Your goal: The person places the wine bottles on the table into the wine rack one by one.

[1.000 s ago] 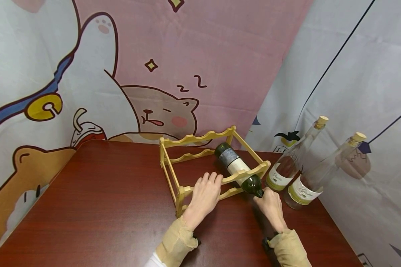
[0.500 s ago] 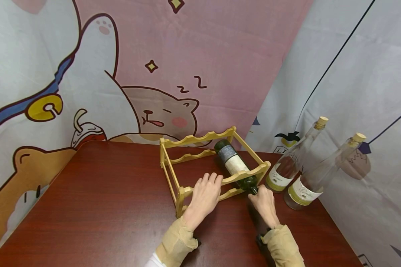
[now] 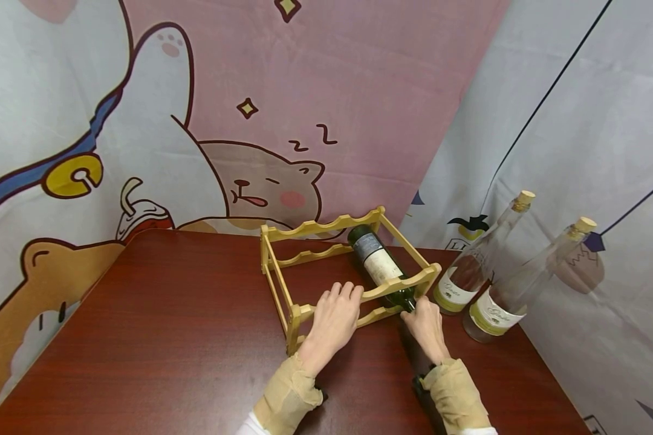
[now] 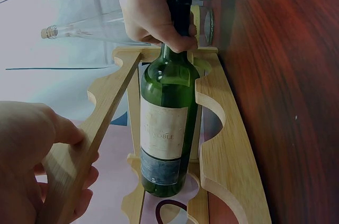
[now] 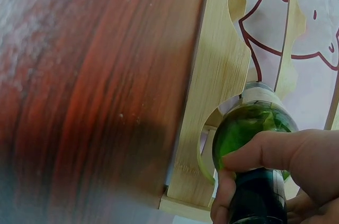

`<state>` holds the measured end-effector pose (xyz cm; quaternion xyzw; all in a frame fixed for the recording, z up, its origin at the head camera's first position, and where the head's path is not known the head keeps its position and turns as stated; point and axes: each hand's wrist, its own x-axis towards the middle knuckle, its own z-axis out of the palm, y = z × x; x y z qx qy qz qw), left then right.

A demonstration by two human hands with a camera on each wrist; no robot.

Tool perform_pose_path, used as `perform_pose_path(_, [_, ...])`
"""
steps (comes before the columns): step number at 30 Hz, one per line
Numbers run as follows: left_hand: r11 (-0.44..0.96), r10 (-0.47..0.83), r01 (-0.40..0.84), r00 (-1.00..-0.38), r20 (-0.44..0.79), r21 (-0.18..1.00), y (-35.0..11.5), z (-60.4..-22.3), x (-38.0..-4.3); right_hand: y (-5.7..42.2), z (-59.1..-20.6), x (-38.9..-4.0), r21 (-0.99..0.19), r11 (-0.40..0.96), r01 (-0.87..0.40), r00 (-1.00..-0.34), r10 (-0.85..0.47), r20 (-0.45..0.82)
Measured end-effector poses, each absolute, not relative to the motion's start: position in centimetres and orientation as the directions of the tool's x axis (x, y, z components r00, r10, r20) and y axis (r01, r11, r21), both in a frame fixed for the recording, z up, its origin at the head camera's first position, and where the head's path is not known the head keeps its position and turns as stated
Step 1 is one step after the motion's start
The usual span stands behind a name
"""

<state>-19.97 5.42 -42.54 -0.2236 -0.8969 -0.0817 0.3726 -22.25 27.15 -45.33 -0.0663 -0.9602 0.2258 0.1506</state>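
A green wine bottle (image 3: 382,266) with a cream and dark label lies inside a light wooden wine rack (image 3: 311,226), between its upper and lower rails at the right end. Its base points to the back, its corked neck to the front. My right hand (image 3: 425,329) grips the neck, thumb and fingers wrapped round it in the right wrist view. My left hand (image 3: 334,320) holds the rack's upper front rail (image 4: 100,113), thumb on one side and fingers curled under the other. In the left wrist view the bottle (image 4: 164,128) sits beside the lower rail's scalloped notches (image 4: 228,150).
Two clear corked bottles, one behind (image 3: 457,284) and one nearer (image 3: 495,311), stand upright just right of the rack. The dark red wooden table (image 3: 168,338) reaches back to a printed cartoon curtain (image 3: 359,90).
My right hand has moved left and slightly back, swinging the wine bottle's neck left and pushing the bottle a little deeper into the rack. My left hand stays on the rail.
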Motion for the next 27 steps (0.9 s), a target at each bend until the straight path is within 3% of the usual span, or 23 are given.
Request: perform_pose_path(27, [0.887,0.344,0.46,-0.622,0.704,-0.027,5.4,-42.5,-20.0,25.9,-45.9,-23.6,-0.426,0.905,0.006,-0.94,0.15,0.306])
